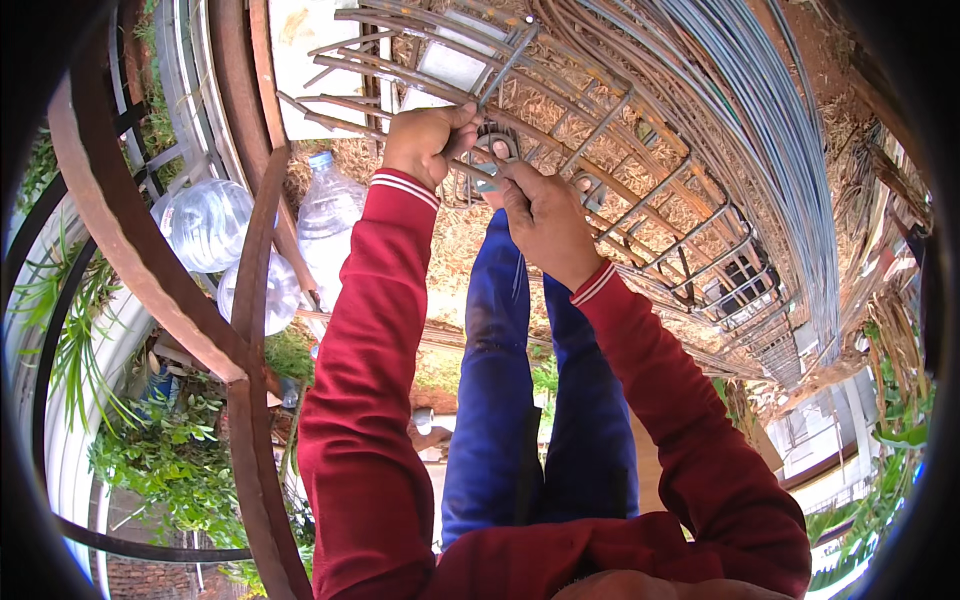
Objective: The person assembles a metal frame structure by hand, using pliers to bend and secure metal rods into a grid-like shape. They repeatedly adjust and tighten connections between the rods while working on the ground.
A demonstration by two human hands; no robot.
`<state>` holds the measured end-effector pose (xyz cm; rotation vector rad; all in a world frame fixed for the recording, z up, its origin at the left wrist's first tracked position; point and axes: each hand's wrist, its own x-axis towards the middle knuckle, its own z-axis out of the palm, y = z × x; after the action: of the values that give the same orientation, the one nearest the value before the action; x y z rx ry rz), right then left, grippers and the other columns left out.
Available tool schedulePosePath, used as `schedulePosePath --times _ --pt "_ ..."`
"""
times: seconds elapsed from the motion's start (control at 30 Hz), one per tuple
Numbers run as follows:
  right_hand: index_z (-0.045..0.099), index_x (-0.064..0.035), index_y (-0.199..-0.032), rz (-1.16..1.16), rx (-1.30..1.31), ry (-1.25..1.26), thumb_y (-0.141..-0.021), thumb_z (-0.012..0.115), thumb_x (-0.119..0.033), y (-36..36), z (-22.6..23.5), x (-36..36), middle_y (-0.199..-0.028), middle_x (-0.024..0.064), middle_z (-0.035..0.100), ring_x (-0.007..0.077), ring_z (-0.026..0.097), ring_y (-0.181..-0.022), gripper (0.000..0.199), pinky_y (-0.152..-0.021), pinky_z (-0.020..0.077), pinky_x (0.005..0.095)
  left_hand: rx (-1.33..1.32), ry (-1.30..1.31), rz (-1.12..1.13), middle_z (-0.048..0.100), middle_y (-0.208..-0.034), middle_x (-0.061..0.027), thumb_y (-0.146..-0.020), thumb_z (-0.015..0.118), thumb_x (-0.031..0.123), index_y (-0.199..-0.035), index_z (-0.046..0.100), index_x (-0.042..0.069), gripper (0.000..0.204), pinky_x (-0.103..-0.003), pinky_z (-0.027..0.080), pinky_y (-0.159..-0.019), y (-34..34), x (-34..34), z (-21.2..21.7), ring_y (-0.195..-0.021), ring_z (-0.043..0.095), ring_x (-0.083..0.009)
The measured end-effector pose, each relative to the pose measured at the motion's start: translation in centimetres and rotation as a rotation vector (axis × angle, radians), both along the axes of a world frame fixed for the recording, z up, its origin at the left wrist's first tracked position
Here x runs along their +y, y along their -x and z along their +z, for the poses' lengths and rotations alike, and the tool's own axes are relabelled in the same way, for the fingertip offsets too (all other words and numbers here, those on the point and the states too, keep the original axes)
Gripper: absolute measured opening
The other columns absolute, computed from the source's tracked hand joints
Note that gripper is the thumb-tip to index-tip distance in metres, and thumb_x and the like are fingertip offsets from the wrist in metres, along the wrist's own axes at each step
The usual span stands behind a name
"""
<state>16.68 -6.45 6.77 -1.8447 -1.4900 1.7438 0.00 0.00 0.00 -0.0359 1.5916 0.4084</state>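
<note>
Head view: left hand (428, 140) and right hand (540, 215), grips closed on a rebar cage (600, 150)

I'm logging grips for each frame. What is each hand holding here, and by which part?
Both hands work at one joint of the rebar cage. The left hand grips a bar there; the right hand pinches something small at it, too hidden to identify.

Obstacles: rebar cage (640, 200) close ahead of both hands, steel rod bundle (770, 130) right, rusty curved beam (250, 330) and plastic bottles (215, 225) left; free room: straw ground (450, 240) between sleeves
</note>
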Motion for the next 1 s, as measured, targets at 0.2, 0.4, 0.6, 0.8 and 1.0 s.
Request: schedulePosePath --times 0.2,0.4,0.6,0.8,1.0 --pt "0.06 -0.0016 -0.092 0.138 -0.07 -0.332 -0.09 0.056 -0.005 1.7 -0.4 -1.6 -0.072 0.0195 0.06 0.0408 0.058 -0.072 0.005 -0.073 0.0447 0.0482 -0.05 -0.026 0.146 0.068 -0.08 -0.0097 -0.086 0.076 0.009 -0.092 0.069 -0.004 0.016 -0.022 0.052 -0.048 -0.4 -1.4 -0.5 -0.061 0.061 -0.0125" --pt "0.058 -0.0009 -0.084 0.2 -0.039 -0.346 -0.085 0.058 -0.004 1.3 -0.1 1.1 -0.065 0.0189 0.059 0.0387 0.059 -0.065 0.004 -0.073 0.0455 0.0492 0.084 0.024 -0.093 0.066 -0.071 -0.0088 -0.085 0.075 0.009 -0.086 0.069 -0.005 0.015 -0.024 0.048 -0.045 -1.2 0.1 0.3 -0.053 0.062 -0.0157" --pt "0.063 -0.0021 -0.098 0.022 0.085 -0.118 -0.089 0.059 -0.008 0.2 0.0 3.2 -0.07 0.0208 0.061 0.0405 0.06 -0.067 0.012 -0.066 0.0467 0.0476 -0.035 0.035 -0.115 0.065 -0.068 -0.007 -0.088 0.069 0.008 -0.081 0.069 -0.003 0.013 -0.023 0.042 -0.042 -1.0 1.2 0.2 -0.05 0.056 -0.0122" --pt "0.055 -0.0092 -0.135 0.223 -0.363 -0.461 -0.085 0.066 -0.006 -5.1 -1.7 1.9 -0.134 0.0166 0.047 0.0355 0.062 -0.101 0.051 -0.085 0.0517 0.0416 -0.006 0.036 -0.126 0.061 -0.068 -0.0034 -0.088 0.066 0.008 -0.081 0.066 0.001 0.01 -0.022 0.035 -0.042 -1.3 0.8 0.2 -0.05 0.048 -0.0083" --pt "0.06 -0.0135 -0.132 0.331 -0.395 -0.286 -0.085 0.063 -0.005 -7.6 -3.8 1.4 -0.125 0.0134 0.055 0.0322 0.064 -0.102 0.048 -0.08 0.0553 0.0385 -0.097 0.083 -0.077 0.053 -0.074 0.0015 -0.095 0.061 0.012 -0.098 0.062 0.002 0.01 -0.017 0.03 -0.04 -1.1 0.7 -0.4 -0.054 0.043 -0.0038"
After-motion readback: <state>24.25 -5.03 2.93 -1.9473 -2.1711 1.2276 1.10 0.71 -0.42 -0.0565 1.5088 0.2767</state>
